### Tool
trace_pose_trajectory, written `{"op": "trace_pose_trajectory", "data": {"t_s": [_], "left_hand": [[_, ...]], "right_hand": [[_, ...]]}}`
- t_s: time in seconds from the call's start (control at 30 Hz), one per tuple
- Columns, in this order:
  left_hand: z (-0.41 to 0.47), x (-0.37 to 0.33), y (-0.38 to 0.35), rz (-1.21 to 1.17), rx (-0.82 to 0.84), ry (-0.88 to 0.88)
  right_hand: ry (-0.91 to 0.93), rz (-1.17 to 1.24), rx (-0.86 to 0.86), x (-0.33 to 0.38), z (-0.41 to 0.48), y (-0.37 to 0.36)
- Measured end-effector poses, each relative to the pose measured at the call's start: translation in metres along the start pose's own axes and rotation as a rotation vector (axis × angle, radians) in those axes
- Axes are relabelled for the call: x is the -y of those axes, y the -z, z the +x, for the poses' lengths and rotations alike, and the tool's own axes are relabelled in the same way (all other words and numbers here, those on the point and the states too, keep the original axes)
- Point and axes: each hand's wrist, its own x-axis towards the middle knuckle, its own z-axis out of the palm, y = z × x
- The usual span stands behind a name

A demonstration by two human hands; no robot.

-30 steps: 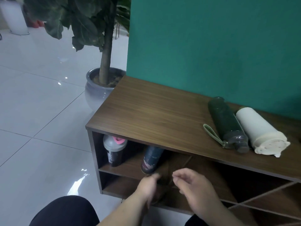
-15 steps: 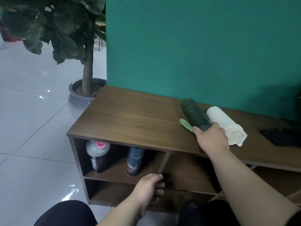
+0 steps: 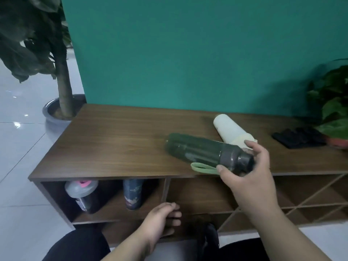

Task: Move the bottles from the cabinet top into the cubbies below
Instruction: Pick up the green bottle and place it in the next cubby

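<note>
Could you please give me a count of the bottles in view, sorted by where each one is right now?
Held in the right hand: 1, the dark green bottle
Lying on the cabinet top: 1, the white bottle
In the left cubby: 2, the shaker bottle and the dark blue bottle
Total: 4

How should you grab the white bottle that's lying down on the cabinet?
Wrap your grip around the middle of the white bottle from above. It lies on its side on the cabinet top, so its round body faces up. Its near end sits behind the right hand and the green bottle, so come in once those clear.
</note>
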Motion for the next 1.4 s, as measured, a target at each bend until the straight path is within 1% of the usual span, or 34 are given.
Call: {"op": "trace_pose_trajectory", "data": {"t_s": [0.07,0.1,0.17,0.27,0.37,0.47,0.57,0.67,0.8,0.9,1.07,1.17,1.4], "left_hand": [[0.003,0.002,-0.007,-0.049,-0.015,0.015],[0.005,0.004,-0.011,-0.091,-0.021,0.033],[0.009,0.009,-0.022,-0.175,-0.02,0.085],[0.015,0.019,-0.035,-0.229,0.031,0.154],[0.017,0.026,-0.038,-0.294,0.066,0.186],[0.018,0.029,-0.035,-0.282,0.049,0.201],[0.029,0.038,-0.03,-0.232,-0.028,0.197],[0.046,0.047,-0.027,-0.249,-0.069,0.196],[0.062,0.047,-0.032,-0.312,-0.046,0.145],[0.072,0.038,-0.035,-0.354,-0.055,0.114],[0.089,0.028,-0.032,-0.269,-0.157,0.11],[0.094,0.023,-0.031,-0.233,-0.141,0.097],[0.105,0.017,-0.033,-0.209,-0.125,0.063]], "right_hand": [[0.079,0.088,-0.046,0.006,-0.011,0.026],[0.11,0.102,-0.031,0.008,-0.016,0.036],[0.135,0.088,0.057,0.005,-0.028,0.048],[0.128,-0.044,0.171,-0.013,-0.04,0.049],[0.11,-0.198,0.285,-0.039,-0.043,0.032],[0.014,-0.22,0.36,-0.068,-0.046,0.003],[-0.136,-0.163,0.39,-0.097,-0.052,-0.029],[-0.272,-0.147,0.395,-0.116,-0.046,-0.052],[-0.25,-0.238,0.404,-0.133,-0.021,-0.071],[-0.243,-0.226,0.454,-0.146,-0.008,-0.087],[-0.277,-0.169,0.479,-0.157,0.013,-0.112],[-0.307,-0.14,0.472,-0.164,0.025,-0.123],[-0.284,-0.14,0.438,-0.165,0.037,-0.136]]}}
